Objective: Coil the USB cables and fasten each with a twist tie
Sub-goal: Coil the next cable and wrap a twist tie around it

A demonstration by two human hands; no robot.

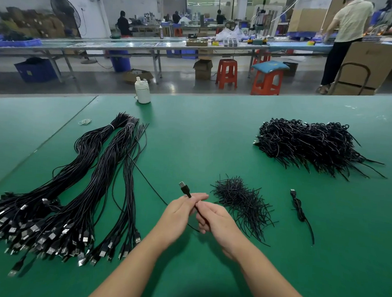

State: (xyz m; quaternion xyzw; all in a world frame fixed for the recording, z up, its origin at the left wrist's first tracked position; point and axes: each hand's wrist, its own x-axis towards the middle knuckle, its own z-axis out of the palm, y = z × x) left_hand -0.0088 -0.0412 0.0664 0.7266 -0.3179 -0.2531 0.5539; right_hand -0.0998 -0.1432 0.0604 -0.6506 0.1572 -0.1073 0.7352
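My left hand (182,213) pinches a black USB cable (184,189) just below its plug, which sticks up above the fingers. My right hand (213,218) grips the same cable a little lower, and the cord trails left toward the bundles. Long bundles of uncoiled black USB cables (78,187) lie on the left of the green table (202,137). A loose heap of black twist ties (240,199) sits just right of my hands. One coiled cable (300,212) lies further right. A big pile of coiled cables (310,144) is at the far right.
A white bottle (143,91) stands near the table's far edge. A few pale rubber bands (84,121) lie at the far left. Beyond the table are red stools (227,73), workbenches and a standing person (344,38).
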